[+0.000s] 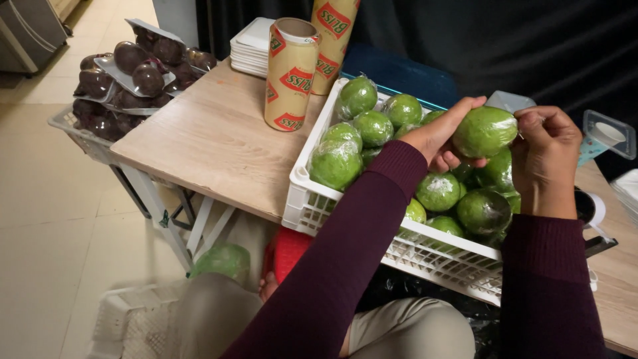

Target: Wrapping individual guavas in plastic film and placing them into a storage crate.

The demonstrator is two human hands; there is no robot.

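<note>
While my left hand (442, 136) and right hand (545, 156) both grasp one wrapped green fruit (485, 131) above the white crate (302, 199), I see the crate's near edge hanging past the wooden table's (212, 139) front rim. Bare tabletop lies open leftward, up to the film rolls (291, 73) just beside the crate's far corner.

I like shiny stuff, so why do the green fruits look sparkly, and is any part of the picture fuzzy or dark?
Head view: the green fruits in the white crate glare where light hits their plastic wrap; the one held by the left hand and right hand is sharp; the black curtain behind is dark; edges look slightly bent.
</note>
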